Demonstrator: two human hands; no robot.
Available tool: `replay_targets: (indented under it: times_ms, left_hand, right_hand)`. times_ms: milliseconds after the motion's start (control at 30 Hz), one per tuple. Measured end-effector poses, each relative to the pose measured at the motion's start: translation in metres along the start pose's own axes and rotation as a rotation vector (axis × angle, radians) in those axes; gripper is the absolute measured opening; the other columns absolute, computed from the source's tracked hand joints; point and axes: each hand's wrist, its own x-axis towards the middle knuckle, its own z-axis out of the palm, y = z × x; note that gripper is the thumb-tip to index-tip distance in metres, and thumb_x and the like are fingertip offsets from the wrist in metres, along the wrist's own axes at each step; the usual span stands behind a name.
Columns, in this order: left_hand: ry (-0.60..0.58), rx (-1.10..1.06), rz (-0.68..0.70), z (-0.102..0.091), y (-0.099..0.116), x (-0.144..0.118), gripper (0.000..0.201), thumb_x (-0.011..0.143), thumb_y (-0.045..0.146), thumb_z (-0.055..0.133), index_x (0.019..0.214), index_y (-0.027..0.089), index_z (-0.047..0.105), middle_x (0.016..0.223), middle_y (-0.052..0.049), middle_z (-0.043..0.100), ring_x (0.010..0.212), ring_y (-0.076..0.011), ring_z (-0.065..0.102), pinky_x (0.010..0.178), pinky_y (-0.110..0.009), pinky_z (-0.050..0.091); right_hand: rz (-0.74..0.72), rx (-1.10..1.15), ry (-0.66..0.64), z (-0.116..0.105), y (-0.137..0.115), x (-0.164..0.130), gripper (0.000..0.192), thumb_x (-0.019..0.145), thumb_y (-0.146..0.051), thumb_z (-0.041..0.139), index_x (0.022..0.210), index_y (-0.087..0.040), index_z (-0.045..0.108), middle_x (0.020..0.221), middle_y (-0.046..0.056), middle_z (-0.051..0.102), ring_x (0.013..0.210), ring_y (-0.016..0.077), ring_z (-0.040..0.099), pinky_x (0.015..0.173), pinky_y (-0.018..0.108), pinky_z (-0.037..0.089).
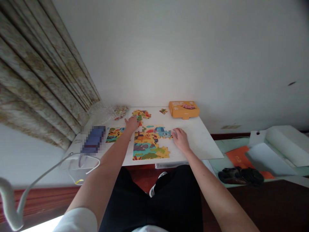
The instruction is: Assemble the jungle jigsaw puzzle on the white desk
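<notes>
A partly joined jigsaw puzzle [146,146] with cartoon animals lies on the white table. My left hand [132,123] reaches to its upper left, fingers closed at a small colourful puzzle piece [139,118]. Curled at the puzzle's right edge, my right hand [181,139] has its thumb and fingers on a blue puzzle piece [168,134]. Joined pieces [144,113] lie just beyond my left hand. A loose piece [163,111] sits farther back. Partly behind my left forearm is a picture card [113,134] with similar artwork.
An orange box [184,110] stands at the table's back right. At the back left lies a clear plastic bag [118,111] with pieces inside. A blurred-out phone-like object [94,140] and a white cable arm [48,175] are on the left. Curtains [48,64] hang beside the table.
</notes>
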Motion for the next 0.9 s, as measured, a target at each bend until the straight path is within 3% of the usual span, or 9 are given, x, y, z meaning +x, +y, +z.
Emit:
replay_targets:
  times_ms: [233, 333, 433, 533, 733, 900]
  left_hand:
    - [-0.01, -0.039, -0.009, -0.009, -0.004, 0.013, 0.051, 0.089, 0.038, 0.069, 0.135, 0.02, 0.056, 0.14, -0.018, 0.066, 0.135, -0.0355, 0.059, 0.123, -0.061, 0.027]
    - [0.07, -0.116, 0.028, -0.009, -0.004, 0.009, 0.053, 0.084, 0.029, 0.074, 0.133, 0.018, 0.056, 0.137, -0.017, 0.067, 0.132, -0.0347, 0.06, 0.121, -0.058, 0.033]
    - [0.141, -0.27, 0.241, -0.003, 0.002, -0.01, 0.06, 0.081, 0.019, 0.074, 0.137, 0.017, 0.054, 0.142, -0.016, 0.064, 0.134, -0.0309, 0.059, 0.119, -0.049, 0.041]
    - [0.095, -0.434, 0.506, 0.007, 0.015, -0.04, 0.067, 0.082, 0.018, 0.072, 0.145, 0.019, 0.048, 0.144, -0.013, 0.061, 0.134, -0.0265, 0.059, 0.116, -0.043, 0.047]
    - [0.073, -0.457, 0.725, 0.012, 0.047, -0.088, 0.064, 0.087, 0.011, 0.065, 0.146, 0.024, 0.045, 0.146, -0.011, 0.057, 0.139, -0.0239, 0.055, 0.118, -0.04, 0.046]
    - [0.032, -0.415, 0.777, 0.006, 0.058, -0.098, 0.065, 0.089, 0.009, 0.063, 0.147, 0.027, 0.042, 0.143, -0.01, 0.057, 0.136, -0.0243, 0.058, 0.112, -0.041, 0.051]
  right_hand:
    - [0.03, 0.014, 0.009, 0.0, -0.002, 0.0, 0.037, 0.105, -0.044, 0.045, 0.12, -0.018, 0.068, 0.122, 0.016, 0.069, 0.115, 0.0319, 0.062, 0.104, 0.05, 0.047]
    - [0.025, 0.093, 0.044, -0.003, 0.0, 0.001, 0.035, 0.103, -0.044, 0.049, 0.117, -0.019, 0.069, 0.12, 0.017, 0.069, 0.114, 0.0325, 0.063, 0.103, 0.051, 0.048]
    - [0.033, 0.223, 0.111, -0.007, 0.0, 0.002, 0.032, 0.101, -0.046, 0.052, 0.11, -0.02, 0.07, 0.115, 0.016, 0.07, 0.111, 0.0314, 0.064, 0.103, 0.05, 0.05]
    - [0.145, 0.379, 0.134, -0.007, -0.008, 0.002, 0.034, 0.098, -0.052, 0.056, 0.106, -0.021, 0.07, 0.107, 0.014, 0.072, 0.098, 0.0283, 0.067, 0.092, 0.045, 0.055]
    - [0.302, 0.869, -0.135, -0.001, -0.049, 0.004, 0.052, 0.088, -0.058, 0.07, 0.128, -0.025, 0.061, 0.096, 0.006, 0.074, 0.08, 0.0219, 0.07, 0.067, 0.033, 0.056]
    - [0.322, 0.997, -0.253, -0.001, -0.067, 0.008, 0.063, 0.086, -0.05, 0.072, 0.14, -0.026, 0.053, 0.083, -0.001, 0.071, 0.069, 0.0184, 0.066, 0.062, 0.031, 0.054]
